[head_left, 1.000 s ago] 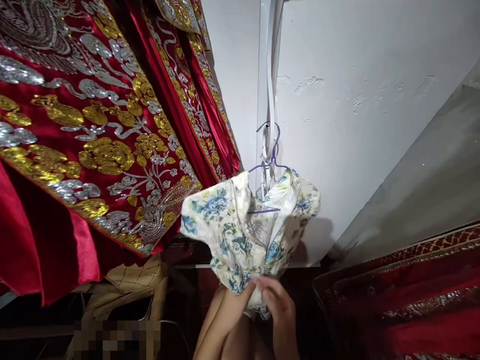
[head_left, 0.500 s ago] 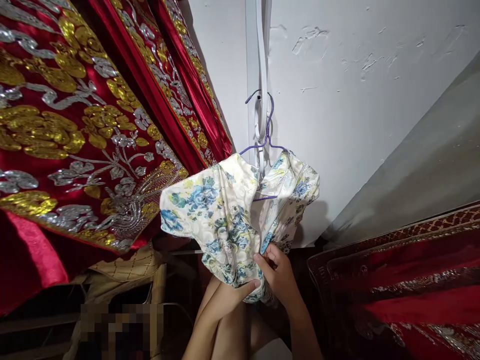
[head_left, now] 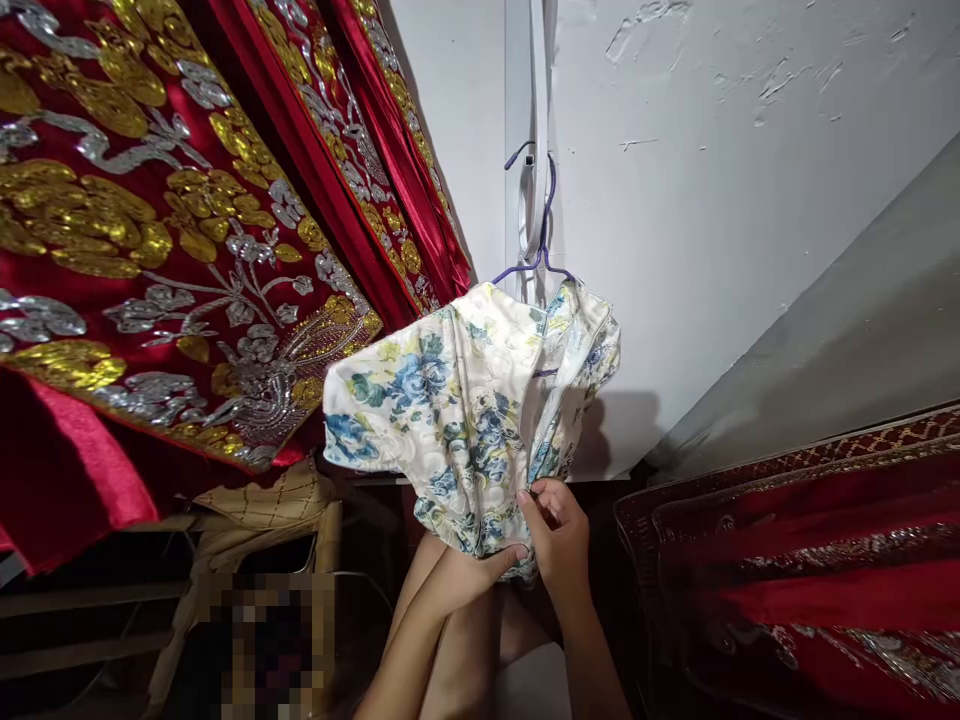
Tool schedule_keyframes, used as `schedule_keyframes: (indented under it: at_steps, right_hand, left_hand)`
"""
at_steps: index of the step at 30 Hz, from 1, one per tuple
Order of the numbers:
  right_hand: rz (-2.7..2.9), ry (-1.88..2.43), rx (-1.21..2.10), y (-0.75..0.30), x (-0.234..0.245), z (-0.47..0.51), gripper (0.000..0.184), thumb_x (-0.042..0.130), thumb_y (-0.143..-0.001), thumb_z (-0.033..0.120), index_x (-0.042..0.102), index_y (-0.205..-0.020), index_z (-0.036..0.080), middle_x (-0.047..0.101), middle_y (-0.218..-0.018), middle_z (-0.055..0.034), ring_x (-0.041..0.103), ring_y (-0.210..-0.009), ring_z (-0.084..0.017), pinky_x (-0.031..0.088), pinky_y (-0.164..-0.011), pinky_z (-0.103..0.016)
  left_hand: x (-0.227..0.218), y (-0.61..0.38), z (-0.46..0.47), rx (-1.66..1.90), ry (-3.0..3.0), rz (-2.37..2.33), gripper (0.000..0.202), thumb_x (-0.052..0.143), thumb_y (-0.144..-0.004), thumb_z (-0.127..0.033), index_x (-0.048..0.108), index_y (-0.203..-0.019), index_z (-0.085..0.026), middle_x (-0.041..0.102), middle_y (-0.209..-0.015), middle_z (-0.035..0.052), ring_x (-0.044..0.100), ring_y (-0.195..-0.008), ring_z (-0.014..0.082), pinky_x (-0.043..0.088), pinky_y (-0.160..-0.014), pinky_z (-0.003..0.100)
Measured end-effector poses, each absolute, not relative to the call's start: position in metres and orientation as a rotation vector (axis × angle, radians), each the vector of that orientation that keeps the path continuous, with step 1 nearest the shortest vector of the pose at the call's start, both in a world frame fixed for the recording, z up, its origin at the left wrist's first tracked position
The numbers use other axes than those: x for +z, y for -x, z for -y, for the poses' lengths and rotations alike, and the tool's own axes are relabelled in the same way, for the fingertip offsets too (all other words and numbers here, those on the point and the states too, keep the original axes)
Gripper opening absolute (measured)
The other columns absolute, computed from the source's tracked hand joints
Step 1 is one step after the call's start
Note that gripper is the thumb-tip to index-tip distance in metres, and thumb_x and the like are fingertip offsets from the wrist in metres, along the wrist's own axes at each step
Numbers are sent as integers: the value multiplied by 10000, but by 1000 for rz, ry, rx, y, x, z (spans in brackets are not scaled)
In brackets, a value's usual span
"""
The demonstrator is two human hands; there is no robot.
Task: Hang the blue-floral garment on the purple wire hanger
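Note:
A white short-sleeved dress with blue and yellow flowers point(head_left: 427, 390) hangs by its shoulders on a purple wire hanger point(head_left: 551, 205). Its front gapes from the neck down to my hands. At the lower end of this opening, my right hand point(head_left: 559, 530) pinches the edge between thumb and curled fingers. My left hand point(head_left: 480, 575) grips the fabric lower down, its thumb on top and its other fingers hidden behind the cloth. Below the hands the garment drops out of sight, so I cannot tell its full length.
Red cloth with gold and silver sequin embroidery point(head_left: 225, 240) hangs at the left. A tan wooden chair point(head_left: 326, 535) stands below it. A white strap point(head_left: 538, 120) runs down the pale wall point(head_left: 712, 220). More red embroidered cloth point(head_left: 825, 540) lies at the right.
My right hand has drawn the dress's right front edge inward and down, so the opening is narrower. The whole view has shifted slightly. Both hands keep their hold.

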State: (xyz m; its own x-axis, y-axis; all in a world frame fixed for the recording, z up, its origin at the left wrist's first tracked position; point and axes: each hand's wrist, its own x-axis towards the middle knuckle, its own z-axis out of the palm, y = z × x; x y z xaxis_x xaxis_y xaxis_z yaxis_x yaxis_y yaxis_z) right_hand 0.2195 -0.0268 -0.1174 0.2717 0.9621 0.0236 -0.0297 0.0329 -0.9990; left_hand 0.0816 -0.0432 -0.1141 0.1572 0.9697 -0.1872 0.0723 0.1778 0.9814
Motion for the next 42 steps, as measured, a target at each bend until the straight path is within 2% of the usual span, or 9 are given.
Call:
schedule_keyframes:
  at_steps: [7, 10, 14, 18, 23, 27, 30, 36, 42]
  right_hand:
    - [1039, 1271, 1090, -226, -112, 20, 353, 705, -828, 499, 660, -761, 155, 464, -576, 34, 389, -561, -120, 321, -530, -264]
    - [965, 1235, 1130, -231, -111, 27, 355, 687, -848, 476, 591, -678, 179, 376, -569, 54, 321, -549, -104, 283, -512, -256]
    - [882, 1152, 1322, -234, -108, 37, 422, 648, -866, 476, 465, -595, 210, 324, -514, 70, 254, -496, -87, 247, -479, -250]
    - [980, 1106, 1380, -231, -104, 45, 351, 669, -846, 455, 587, -631, 190, 429, -504, 47, 355, -483, -93, 308, -496, -246]
    - [1036, 1185, 1314, -230, -116, 31, 339, 643, -856, 500, 652, -736, 183, 514, -530, 26, 432, -485, -115, 327, -492, -254]
    - [1172, 1357, 1073, -238, -134, -22, 387, 550, -868, 569, 627, -912, 192, 566, -597, 16, 484, -511, -157, 361, -515, -280]
    - [1206, 1427, 925, -243, -143, -69, 435, 554, -844, 586, 565, -1050, 204, 628, -740, -17, 573, -658, -204, 419, -626, -306]
    - [1331, 1469, 851, -251, -146, -111, 288, 500, -881, 527, 530, -950, 248, 624, -759, -26, 573, -714, -242, 384, -688, -324]
    - [1459, 1380, 902, -257, -138, -118, 235, 520, -875, 456, 526, -756, 253, 555, -653, 15, 492, -613, -189, 349, -633, -289]
  left_hand:
    - [-103, -84, 44, 990, -1218, -1261, 582, 843, -695, -384, 720, -1248, -254, 679, -1374, 96, 506, -1422, 357, 306, -1262, 438]
    - [-111, -80, 43, 1108, -1169, -1359, 589, 842, -698, -425, 706, -1246, -258, 681, -1362, 84, 512, -1413, 350, 307, -1259, 409]
    - [-136, -69, 36, 1693, -909, -1613, 496, 717, -833, -539, 645, -1209, -223, 693, -1202, 94, 581, -1293, 318, 389, -1180, 440]
    - [-151, -70, 37, 2239, -1133, -1569, 442, 764, -844, -379, 561, -1203, -219, 600, -1135, 66, 622, -1004, 192, 509, -941, 332]
    - [-143, -81, 33, 2025, -1605, -1565, 383, 707, -890, -248, 550, -1238, -219, 559, -1177, 95, 585, -1111, 221, 498, -936, 346]
    - [-133, -85, 5, 1768, -1753, -1474, 135, 577, -974, -240, 609, -1100, -205, 613, -1054, 78, 611, -982, 200, 510, -877, 333]
    - [-132, -96, -21, 1652, -1773, -1385, 153, 536, -981, -229, 609, -1113, -203, 634, -1028, 75, 617, -935, 192, 511, -866, 329]
    - [-141, -115, -50, 1570, -1621, -1382, 220, 547, -929, -204, 593, -1144, -200, 647, -1059, 80, 642, -969, 200, 513, -891, 337]
    - [-145, -115, -54, 1574, -1520, -1356, 223, 564, -899, -199, 586, -1121, -199, 652, -1092, 84, 645, -954, 195, 520, -888, 335]
